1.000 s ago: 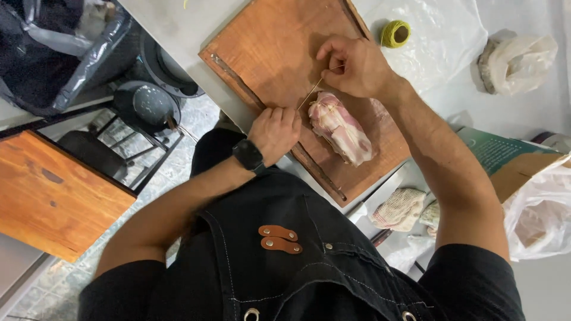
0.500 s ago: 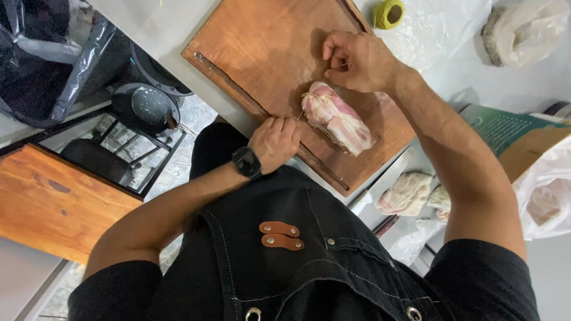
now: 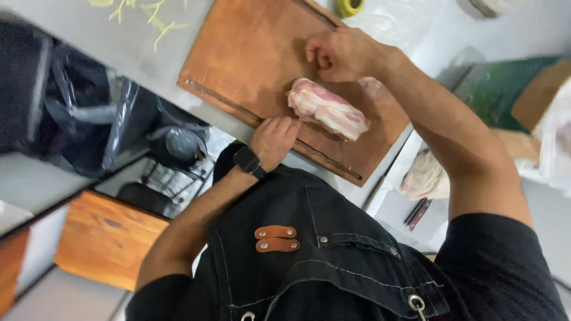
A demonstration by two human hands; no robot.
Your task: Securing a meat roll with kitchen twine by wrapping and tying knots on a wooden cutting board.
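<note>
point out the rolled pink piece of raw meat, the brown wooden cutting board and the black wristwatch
rolled pink piece of raw meat (image 3: 328,110), head view, middle of its top side
brown wooden cutting board (image 3: 250,53), head view, bare surface left of the meat
black wristwatch (image 3: 247,160), head view, its face on the left wrist

A flat green package (image 3: 496,89) lies at the counter's right, beside a white bag (image 3: 556,142).

A rolled slab of pale pink raw meat (image 3: 328,110) lies on the brown rectangular wooden cutting board (image 3: 250,53). The left hand (image 3: 273,139) rests at the board's near edge, touching the meat. The right hand (image 3: 345,54) is just behind the meat. A yellow tape roll (image 3: 351,6) lies beyond the board.
</note>
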